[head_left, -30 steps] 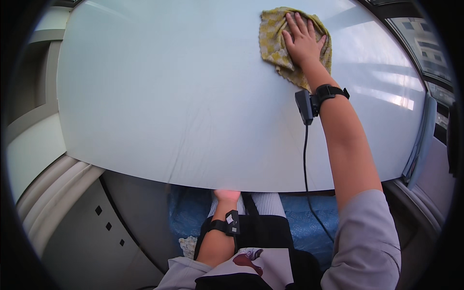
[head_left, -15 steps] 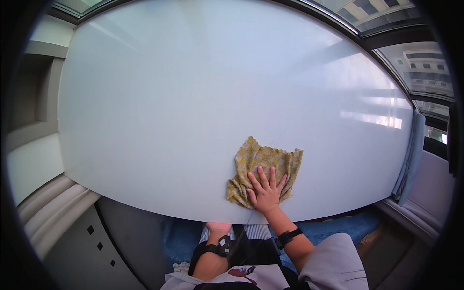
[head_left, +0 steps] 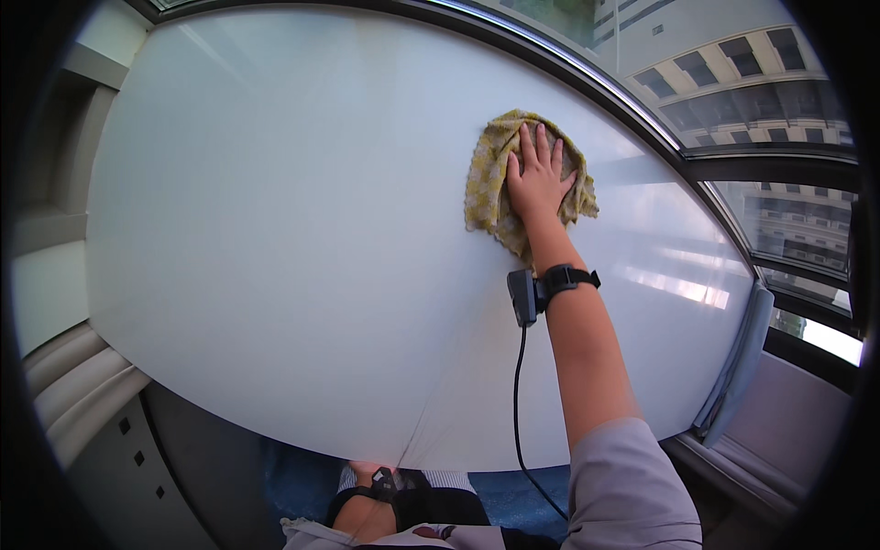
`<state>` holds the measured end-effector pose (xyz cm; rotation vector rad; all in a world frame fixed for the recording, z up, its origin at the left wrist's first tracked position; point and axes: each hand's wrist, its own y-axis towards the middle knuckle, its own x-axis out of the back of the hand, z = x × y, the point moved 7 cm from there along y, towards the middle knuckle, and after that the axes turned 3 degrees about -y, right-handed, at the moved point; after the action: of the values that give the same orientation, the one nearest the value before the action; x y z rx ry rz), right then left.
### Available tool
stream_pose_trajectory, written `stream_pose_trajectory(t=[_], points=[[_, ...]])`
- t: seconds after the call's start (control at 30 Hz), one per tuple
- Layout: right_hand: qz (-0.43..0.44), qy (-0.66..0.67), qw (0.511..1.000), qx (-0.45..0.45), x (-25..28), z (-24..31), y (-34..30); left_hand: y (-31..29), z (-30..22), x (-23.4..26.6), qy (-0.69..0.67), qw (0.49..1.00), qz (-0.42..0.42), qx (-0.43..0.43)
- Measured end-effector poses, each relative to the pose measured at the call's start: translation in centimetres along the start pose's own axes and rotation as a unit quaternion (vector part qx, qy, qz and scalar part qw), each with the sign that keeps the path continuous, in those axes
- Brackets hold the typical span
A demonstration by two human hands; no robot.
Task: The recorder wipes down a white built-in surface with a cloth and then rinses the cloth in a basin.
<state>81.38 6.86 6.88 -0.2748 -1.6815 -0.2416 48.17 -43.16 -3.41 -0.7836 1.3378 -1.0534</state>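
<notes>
Your right hand [head_left: 538, 190] spread flat on yellow-and-grey checked fabric cloth [head_left: 486, 188], toward far edge of glossy white surface [head_left: 275, 229]; left hand [head_left: 365, 468] at near edge, grip cannot tell.

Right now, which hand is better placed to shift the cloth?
Likely the right hand: it rests, spread, on the checked cloth. The left hand sits by the near edge of the table, away from the cloth.

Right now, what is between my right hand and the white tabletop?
In the head view, a rumpled yellow-and-grey checked cloth lies there: the right hand rests flat on it, and the cloth lies on the white tabletop.
</notes>
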Motion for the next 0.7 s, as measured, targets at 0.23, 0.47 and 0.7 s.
stream_pose_trajectory(t=[0.23, 0.47, 0.7], points=[[-0.040, 0.024, 0.999, -0.005, -0.7, -1.8, 10.4, 0.2, -0.7, 1.0, 0.005, 1.000, -0.019, -0.010], [-0.063, 0.019, 0.997, 0.028, -2.0, -2.8, 10.1, -0.3, -0.9, 1.8, 0.025, 0.999, -0.028, -0.012], [-0.068, 0.015, 0.996, 0.048, -2.6, -5.2, -3.3, 0.2, -0.8, 3.0, 0.046, 0.999, -0.021, -0.006]])
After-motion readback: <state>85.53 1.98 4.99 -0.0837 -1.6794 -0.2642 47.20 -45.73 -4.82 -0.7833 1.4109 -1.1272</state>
